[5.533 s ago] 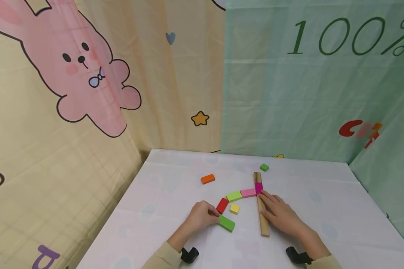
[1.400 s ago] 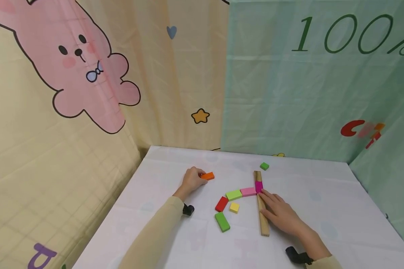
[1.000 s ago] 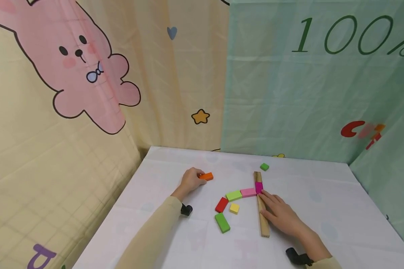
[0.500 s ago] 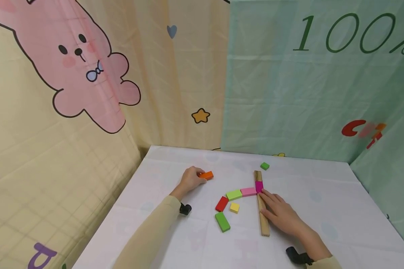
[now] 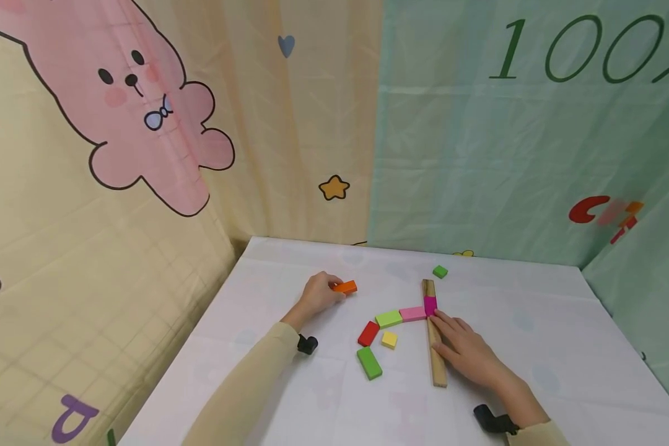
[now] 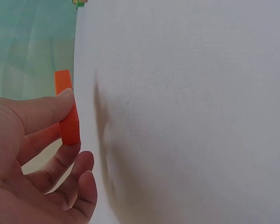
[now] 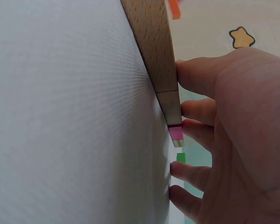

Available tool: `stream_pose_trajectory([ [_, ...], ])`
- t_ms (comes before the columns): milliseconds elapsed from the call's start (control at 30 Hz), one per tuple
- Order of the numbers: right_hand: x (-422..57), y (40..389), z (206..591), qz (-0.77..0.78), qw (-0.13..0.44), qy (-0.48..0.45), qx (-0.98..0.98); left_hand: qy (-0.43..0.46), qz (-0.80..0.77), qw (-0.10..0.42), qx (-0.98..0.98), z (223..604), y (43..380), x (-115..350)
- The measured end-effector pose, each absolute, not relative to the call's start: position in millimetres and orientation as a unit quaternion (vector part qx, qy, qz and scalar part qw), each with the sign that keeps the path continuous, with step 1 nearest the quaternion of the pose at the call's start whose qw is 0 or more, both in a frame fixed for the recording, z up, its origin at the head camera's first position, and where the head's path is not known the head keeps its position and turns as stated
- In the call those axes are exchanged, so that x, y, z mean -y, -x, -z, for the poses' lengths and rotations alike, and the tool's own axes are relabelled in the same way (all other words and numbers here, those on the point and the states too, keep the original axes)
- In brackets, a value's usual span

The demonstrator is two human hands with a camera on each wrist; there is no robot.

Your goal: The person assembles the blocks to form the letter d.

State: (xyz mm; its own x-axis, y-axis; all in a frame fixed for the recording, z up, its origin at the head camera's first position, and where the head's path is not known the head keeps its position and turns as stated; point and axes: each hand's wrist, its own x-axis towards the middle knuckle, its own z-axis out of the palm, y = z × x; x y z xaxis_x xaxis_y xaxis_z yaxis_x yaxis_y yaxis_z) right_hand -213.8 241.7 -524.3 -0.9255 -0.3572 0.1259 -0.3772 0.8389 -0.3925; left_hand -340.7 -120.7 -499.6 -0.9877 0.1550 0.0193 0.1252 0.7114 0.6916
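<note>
My left hand [image 5: 319, 293] pinches an orange block [image 5: 345, 287] at the far left of the arrangement. In the left wrist view the thumb and a finger are on this orange block [image 6: 69, 126], with the other fingers loosely bent below. My right hand [image 5: 474, 353] lies beside a straight row of wooden blocks [image 5: 437, 359] with a magenta block [image 5: 430, 305] in it. The right wrist view has thumb and fingertips touching the side of the wooden row [image 7: 156, 51]. From the magenta block a curve runs left: pink block [image 5: 412, 314], lime block [image 5: 389, 319], red block [image 5: 368, 333], green block [image 5: 370, 363].
A small yellow block [image 5: 389, 340] lies inside the curve. Past the wooden row's far end sits a small green block [image 5: 440, 271]. The white-covered table [image 5: 290, 396] meets patterned curtains [image 5: 290, 155] at the back and sides.
My left hand has let go of the green block, now turned more lengthwise, and moved away from me to take hold of the orange block. The right hand has stayed at the wooden row.
</note>
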Motion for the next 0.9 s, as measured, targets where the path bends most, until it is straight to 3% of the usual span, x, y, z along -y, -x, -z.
stream_pose_trajectory([
  [900,-239.9,212.0,521.2,-0.208,0.032,-0.195,0.958,-0.155,-0.336,0.027,-0.929,473.7,307.2,99.1],
])
